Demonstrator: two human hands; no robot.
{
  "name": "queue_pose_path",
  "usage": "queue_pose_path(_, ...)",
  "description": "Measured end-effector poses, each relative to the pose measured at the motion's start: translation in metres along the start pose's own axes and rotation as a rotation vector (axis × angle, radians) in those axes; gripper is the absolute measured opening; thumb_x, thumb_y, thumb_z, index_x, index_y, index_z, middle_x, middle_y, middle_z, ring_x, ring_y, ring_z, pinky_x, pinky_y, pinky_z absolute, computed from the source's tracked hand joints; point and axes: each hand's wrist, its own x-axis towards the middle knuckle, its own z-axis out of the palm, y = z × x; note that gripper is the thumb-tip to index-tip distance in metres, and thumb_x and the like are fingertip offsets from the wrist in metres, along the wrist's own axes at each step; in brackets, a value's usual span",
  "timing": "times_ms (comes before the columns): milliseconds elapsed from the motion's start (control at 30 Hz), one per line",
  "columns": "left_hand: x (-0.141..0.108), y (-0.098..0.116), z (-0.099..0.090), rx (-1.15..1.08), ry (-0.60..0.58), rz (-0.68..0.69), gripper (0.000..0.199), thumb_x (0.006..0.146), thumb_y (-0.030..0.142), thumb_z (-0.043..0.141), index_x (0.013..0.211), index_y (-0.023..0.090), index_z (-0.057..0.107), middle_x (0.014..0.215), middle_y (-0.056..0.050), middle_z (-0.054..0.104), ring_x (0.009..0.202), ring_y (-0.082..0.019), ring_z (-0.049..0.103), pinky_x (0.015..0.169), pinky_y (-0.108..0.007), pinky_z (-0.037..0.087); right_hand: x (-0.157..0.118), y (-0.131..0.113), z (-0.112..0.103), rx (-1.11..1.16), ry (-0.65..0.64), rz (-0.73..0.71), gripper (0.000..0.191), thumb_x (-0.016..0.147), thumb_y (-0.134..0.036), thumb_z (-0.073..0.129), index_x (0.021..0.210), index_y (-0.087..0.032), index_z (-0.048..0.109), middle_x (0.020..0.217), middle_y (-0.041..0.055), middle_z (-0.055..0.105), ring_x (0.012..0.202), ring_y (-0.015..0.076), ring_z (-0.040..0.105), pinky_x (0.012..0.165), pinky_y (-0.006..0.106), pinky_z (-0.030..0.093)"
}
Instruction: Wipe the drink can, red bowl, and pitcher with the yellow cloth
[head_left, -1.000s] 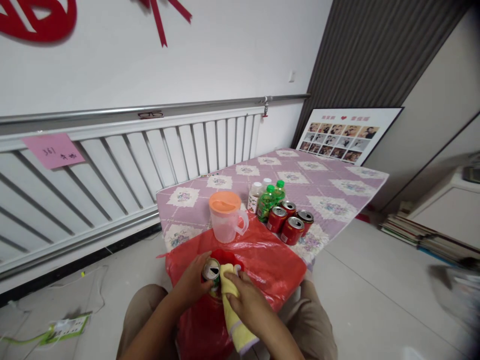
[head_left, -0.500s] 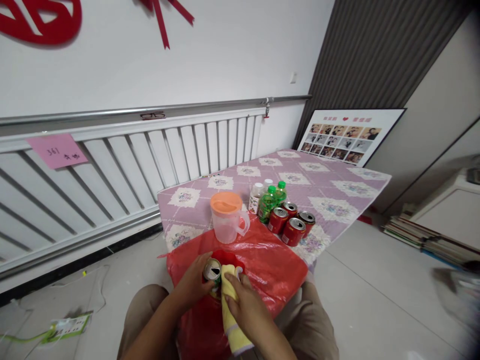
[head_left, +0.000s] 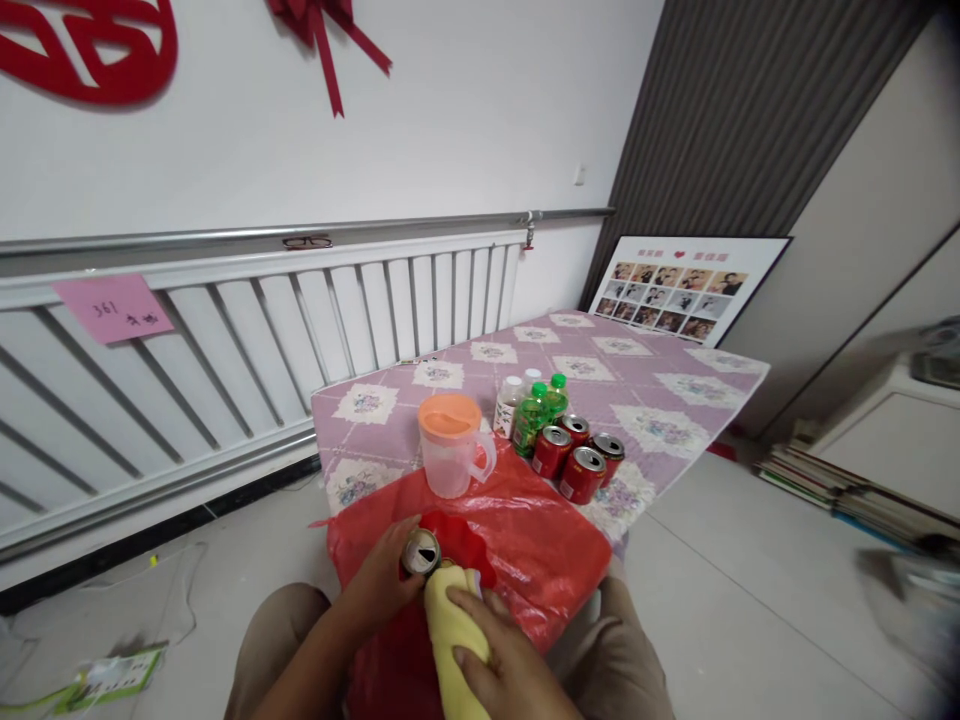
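Note:
My left hand (head_left: pixel 384 572) is closed around an opened drink can (head_left: pixel 421 552), its silver top with the dark opening facing up. A folded yellow cloth (head_left: pixel 453 625) is gripped in my right hand (head_left: pixel 501 650), its upper end close against the can's right side. Behind the can shows the wavy rim of a red bowl-like container (head_left: pixel 469 545), mostly hidden by my hands. All of this is over a red plastic bag (head_left: pixel 536 540) spread across the table's near end and my lap.
Beyond the bag stands a clear pitcher (head_left: pixel 448 462) with an orange lid. To its right are several bottles (head_left: pixel 529 418) with green or white caps and several opened red cans (head_left: pixel 583 474). A flowered cloth covers the table (head_left: pixel 592 345); a white radiator (head_left: pixel 262 340) runs along the wall.
My right hand and the yellow cloth have moved down along the can's side, toward me. My left hand keeps hold of the can. The view has tilted up slightly.

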Motion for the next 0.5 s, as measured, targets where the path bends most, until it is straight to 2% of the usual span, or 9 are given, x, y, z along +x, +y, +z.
queue_pose_path(267, -0.001, -0.003, 0.004, -0.008, 0.035, 0.002, 0.078, 0.059, 0.001, 0.062, 0.133, 0.024, 0.052, 0.136, -0.010, 0.061, 0.127, -0.029, 0.056, 0.114, -0.051, 0.040, 0.005, 0.035, -0.031, 0.108, 0.266, 0.041, 0.055, 0.084, -0.038, 0.053, 0.136, -0.020, 0.059, 0.145, 0.0087, 0.055, 0.140, 0.0270, 0.043, 0.117, 0.044, 0.031)
queue_pose_path(367, -0.002, -0.004, 0.005, -0.003, 0.047, 0.004, 0.078, 0.060, 0.003, 0.062, 0.134, 0.023, 0.052, 0.137, -0.011, 0.060, 0.128, -0.030, 0.055, 0.114, -0.051, 0.040, 0.005, 0.046, -0.030, 0.130, 0.318, 0.033, 0.056, 0.084, -0.041, 0.053, 0.135, -0.019, 0.059, 0.144, 0.0106, 0.057, 0.137, 0.0273, 0.048, 0.115, 0.043, 0.035)
queue_pose_path(500, -0.005, -0.007, 0.009, 0.013, 0.056, 0.000, 0.079, 0.061, 0.006, 0.065, 0.137, 0.021, 0.049, 0.140, -0.013, 0.057, 0.131, -0.031, 0.052, 0.116, -0.052, 0.037, 0.002, 0.052, -0.019, 0.137, 0.298, 0.026, 0.055, 0.084, -0.040, 0.055, 0.135, -0.021, 0.060, 0.144, 0.0095, 0.057, 0.138, 0.0275, 0.047, 0.116, 0.044, 0.034)
